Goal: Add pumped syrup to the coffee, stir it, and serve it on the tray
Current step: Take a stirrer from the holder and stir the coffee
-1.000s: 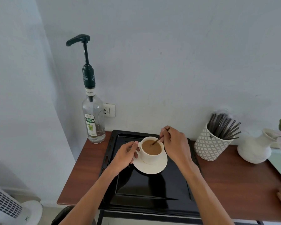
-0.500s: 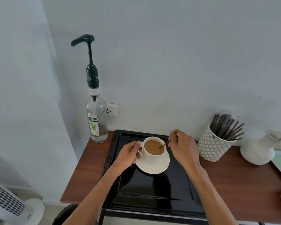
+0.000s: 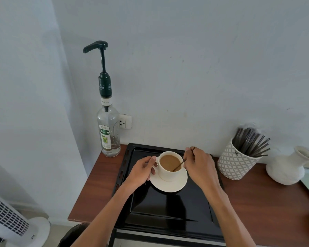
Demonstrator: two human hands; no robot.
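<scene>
Setting: wooden counter (image 3: 103, 182) against a pale wall, black tray (image 3: 168, 211) lying flat on it.
Cup (image 3: 169, 168): white, full of milky coffee, standing on its saucer (image 3: 169, 184) at the tray's back half.
Stirrer (image 3: 179, 164): thin and dark, slanting into the coffee at the cup's right side.
Right hand (image 3: 200, 166): fingers pinched tight on the stirrer's top.
Left hand (image 3: 141, 171): fingers curled at the cup's handle side, thumb at the rim.
Syrup bottle (image 3: 108, 134): upright with its pump, back-left, off the tray.
Holder (image 3: 236, 162): patterned, packed with dark sticks, right of the tray.
Vase (image 3: 287, 168): white, further right.
</scene>
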